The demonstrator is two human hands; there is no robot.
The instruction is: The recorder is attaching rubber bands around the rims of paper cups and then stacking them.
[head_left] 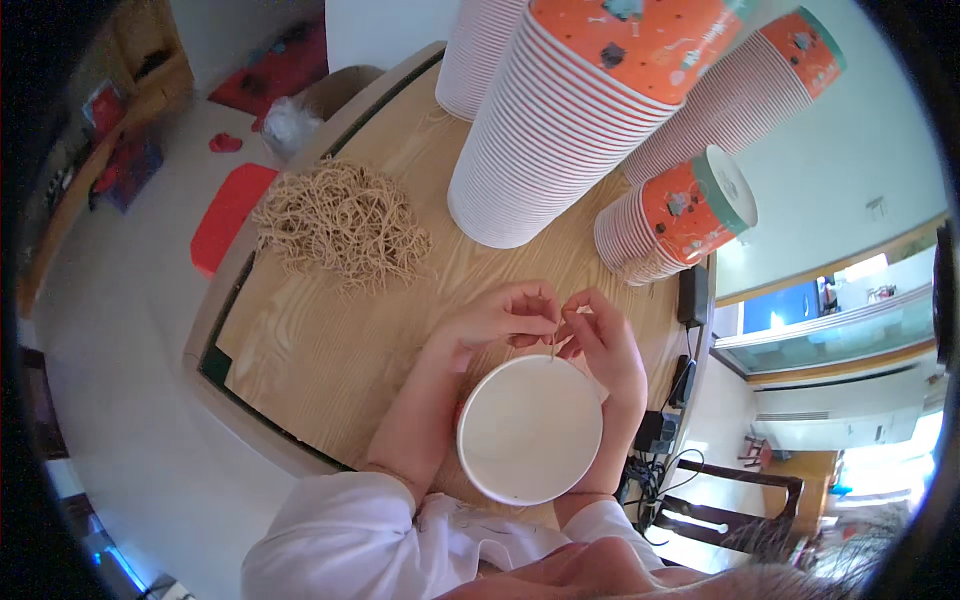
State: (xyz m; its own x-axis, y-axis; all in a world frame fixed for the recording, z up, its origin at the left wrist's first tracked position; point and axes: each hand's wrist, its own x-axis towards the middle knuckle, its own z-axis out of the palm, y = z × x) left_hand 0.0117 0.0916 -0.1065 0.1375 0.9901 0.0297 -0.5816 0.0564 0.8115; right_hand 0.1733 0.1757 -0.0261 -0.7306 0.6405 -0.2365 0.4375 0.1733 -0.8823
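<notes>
Both my hands meet above the far rim of a white paper tub [530, 430], which stands between my forearms with its open mouth up. My left hand [508, 314] pinches a thin tan paper cord [553, 346], its fingertips pressed together. Just beside it, my right hand [607, 345] is closed with thumb and finger on the same cord. A short length of the cord hangs down to the tub's rim; the fingers hide the rest. To the left lies a tangled heap of similar tan cords [345, 222].
Tall stacks of nested paper tubs [560, 140] with orange printed sides rise at the back of the wooden table [330, 350]. A shorter tub stack [670, 220] stands to the right. Black power adapters [657, 432] and cables lie along the right edge. A red stool [228, 215] is at left.
</notes>
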